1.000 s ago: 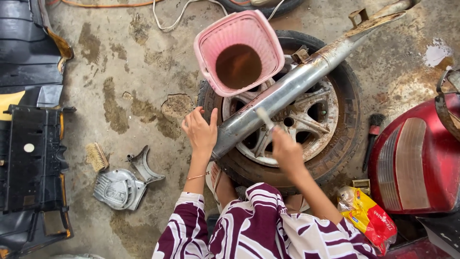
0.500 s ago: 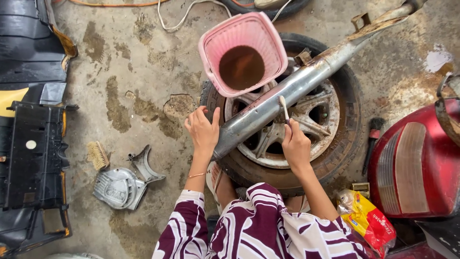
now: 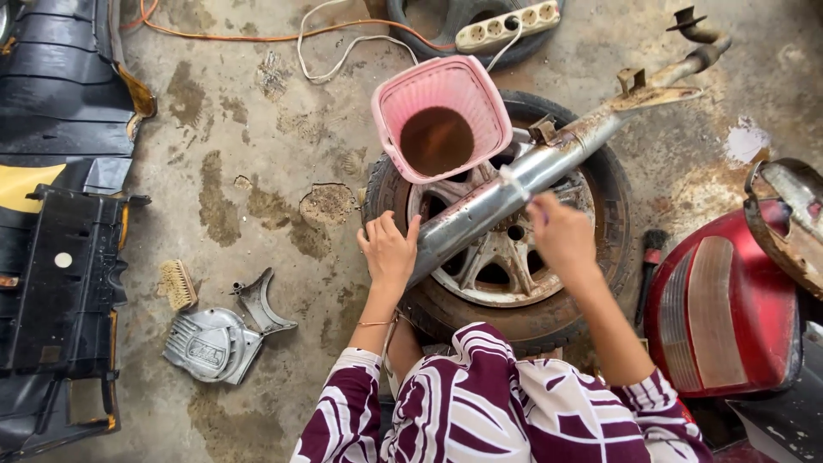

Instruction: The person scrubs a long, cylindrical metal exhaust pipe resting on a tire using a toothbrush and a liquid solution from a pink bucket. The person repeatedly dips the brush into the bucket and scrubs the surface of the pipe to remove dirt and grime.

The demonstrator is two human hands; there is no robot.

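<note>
I see the metal exhaust pipe (image 3: pixel 514 184) lying slantwise across the wheel (image 3: pixel 506 249), its far end near the frame's top edge. My left hand (image 3: pixel 388 251) rests open against its lower end. My right hand (image 3: pixel 561 236) pinches a small brush (image 3: pixel 517 183), blurred. The pink bucket (image 3: pixel 440 116) crowds the pipe; bare floor lies left.

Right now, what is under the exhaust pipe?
The exhaust pipe lies across a wheel with silver spokes. The left hand steadies its lower end. The spokes right beneath the pipe are hidden.
</note>
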